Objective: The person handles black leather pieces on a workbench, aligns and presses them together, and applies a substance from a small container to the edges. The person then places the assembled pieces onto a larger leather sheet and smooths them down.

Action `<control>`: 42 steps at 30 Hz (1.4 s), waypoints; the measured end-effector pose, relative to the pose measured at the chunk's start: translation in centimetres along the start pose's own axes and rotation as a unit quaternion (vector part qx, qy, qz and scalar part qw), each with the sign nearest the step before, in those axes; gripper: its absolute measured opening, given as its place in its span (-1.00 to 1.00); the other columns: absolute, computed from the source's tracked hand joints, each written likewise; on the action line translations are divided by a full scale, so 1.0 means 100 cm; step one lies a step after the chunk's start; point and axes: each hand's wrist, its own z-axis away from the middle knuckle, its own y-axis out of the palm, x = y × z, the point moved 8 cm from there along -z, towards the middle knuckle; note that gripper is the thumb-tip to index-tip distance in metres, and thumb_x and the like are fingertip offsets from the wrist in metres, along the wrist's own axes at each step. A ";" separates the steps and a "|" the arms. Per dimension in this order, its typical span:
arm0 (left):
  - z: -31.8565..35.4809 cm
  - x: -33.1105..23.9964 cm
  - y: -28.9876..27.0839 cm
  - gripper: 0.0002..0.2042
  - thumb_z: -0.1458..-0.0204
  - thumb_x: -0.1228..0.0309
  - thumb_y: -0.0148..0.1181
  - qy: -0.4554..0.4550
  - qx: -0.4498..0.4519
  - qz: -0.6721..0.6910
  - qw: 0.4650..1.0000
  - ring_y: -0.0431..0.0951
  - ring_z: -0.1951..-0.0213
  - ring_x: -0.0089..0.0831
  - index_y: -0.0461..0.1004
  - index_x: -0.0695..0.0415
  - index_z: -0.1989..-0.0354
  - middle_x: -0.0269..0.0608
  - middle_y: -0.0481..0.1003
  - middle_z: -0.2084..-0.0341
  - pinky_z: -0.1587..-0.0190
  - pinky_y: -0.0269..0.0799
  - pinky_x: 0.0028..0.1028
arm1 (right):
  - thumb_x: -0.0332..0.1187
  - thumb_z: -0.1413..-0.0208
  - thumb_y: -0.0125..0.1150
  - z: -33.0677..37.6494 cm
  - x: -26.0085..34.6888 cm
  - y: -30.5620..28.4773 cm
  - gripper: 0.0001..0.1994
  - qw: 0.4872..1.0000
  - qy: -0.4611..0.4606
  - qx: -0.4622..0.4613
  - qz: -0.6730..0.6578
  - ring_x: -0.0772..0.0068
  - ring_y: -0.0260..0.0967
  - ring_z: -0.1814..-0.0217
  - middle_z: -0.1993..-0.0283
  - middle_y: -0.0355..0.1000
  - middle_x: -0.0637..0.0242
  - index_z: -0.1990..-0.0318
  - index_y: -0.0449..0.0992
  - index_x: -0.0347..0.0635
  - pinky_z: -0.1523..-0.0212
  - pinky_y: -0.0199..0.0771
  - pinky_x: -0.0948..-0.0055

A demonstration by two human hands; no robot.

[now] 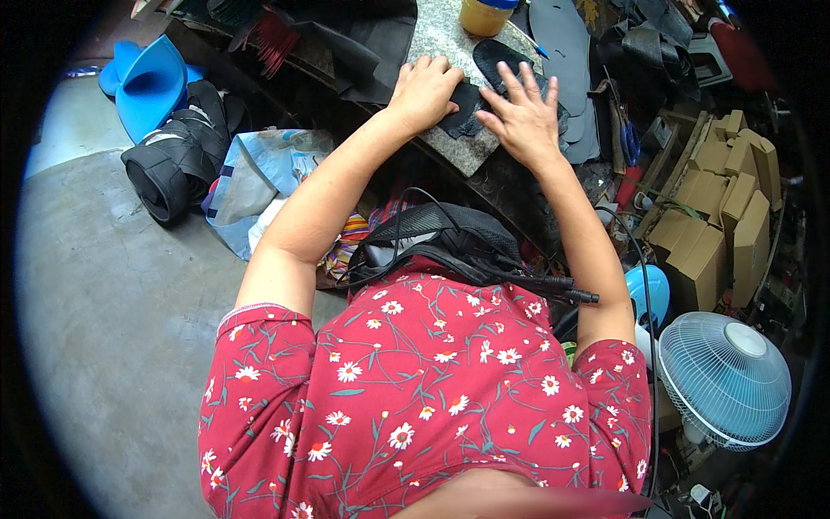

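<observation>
A black sole-shaped piece (464, 114) lies on a speckled stone slab (471, 156) at the top middle. My left hand (424, 93) rests at its left side, thumb touching its edge and the fingers bent loosely apart. To its right my right hand (529, 119) lies with fingers spread over a second black sole-shaped piece (493, 57), its fingertips on the dark surface. Part of that piece is hidden under the hand. Behind them stands a jar of yellowish-brown stuff (486, 17) with a blue rim.
Grey flat sheets (562, 52) lie right of the slab, black sheet material (363, 52) left. Folded cardboard pieces (705, 225) and a blue fan (724, 381) stand at right. Left are blue curved pieces (154, 86), a black roll (169, 164) and a bag (246, 186).
</observation>
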 end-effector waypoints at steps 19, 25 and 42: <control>-0.044 0.020 -0.026 -0.74 0.12 0.42 0.15 -0.045 -0.069 0.321 0.944 0.59 0.16 -0.05 0.42 0.09 0.19 -0.06 0.57 0.30 0.14 0.46 -0.19 | -0.16 -0.18 0.17 0.083 -0.066 -0.059 -0.81 0.932 0.166 -0.123 -0.298 0.14 0.25 -0.31 -0.09 0.49 0.38 0.16 0.63 0.07 -0.39 -0.11 -0.09; -0.094 0.037 -0.004 -0.71 0.15 0.40 0.25 -0.109 -0.066 0.195 0.972 0.54 0.11 -0.04 0.46 0.09 0.19 -0.04 0.56 0.25 0.04 0.45 -0.17 | -0.19 -0.18 0.17 0.093 -0.062 -0.065 -0.81 0.938 0.164 -0.117 -0.281 0.16 0.27 -0.29 -0.05 0.50 0.39 0.13 0.62 0.04 -0.39 -0.10 -0.08; -0.143 0.075 -0.017 -0.30 0.12 -0.10 0.38 -0.182 -0.210 0.366 0.888 0.58 0.06 -0.07 0.44 0.19 -0.07 0.13 0.56 0.15 -0.03 0.47 -0.30 | -0.31 -0.12 0.16 -0.029 -0.082 -0.058 -0.65 0.960 0.148 -0.163 -0.174 0.22 0.29 -0.25 -0.03 0.52 0.43 -0.08 0.55 0.24 -0.34 -0.04 -0.24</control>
